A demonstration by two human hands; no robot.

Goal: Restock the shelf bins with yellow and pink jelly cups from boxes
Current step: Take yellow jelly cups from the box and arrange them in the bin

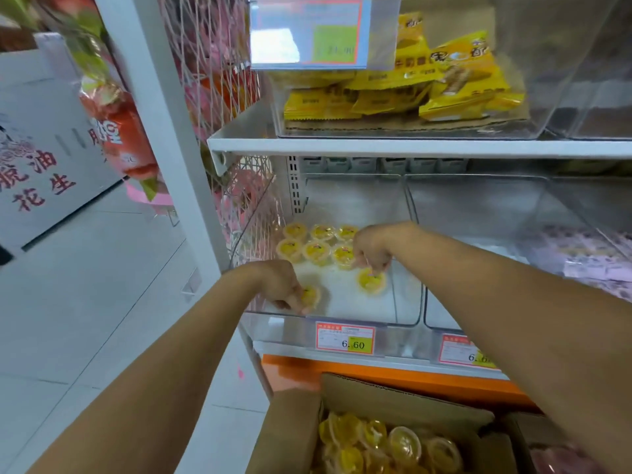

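Nearest, well below both sets of fingers, an open cardboard box (393, 395) holds loose yellow jelly cups (386, 446) heaped at all angles. Beyond the box and just under the fingers, a price tag (345, 338) reading 6.60 is clipped to the shelf edge in front of a clear bin (407, 302).

Both bare forearms reach over the bin's front wall. The left hand (280, 285) is at the front left corner of the bin. Its fingers (297, 304) are curled round a front cup (309, 295), which sits on the bin floor close behind the front wall. The right hand (371, 249) is farther in and to the right. Its fingers (374, 266) point down, bunched together, and pinch the top of a second cup (371, 280), which stands upright and apart from the front cup.

Just beyond the left fingers and to the left of the right fingers, six yellow cups (318, 241) stand in two rows of three, touching one another, at the back left of the bin floor.

To the right of the right fingers, a neighbouring bin (478, 206) holds pale pink packs (581, 254), too blurred to make out. High above all the fingers, the upper shelf carries yellow snack packets (427, 83) in another clear bin.
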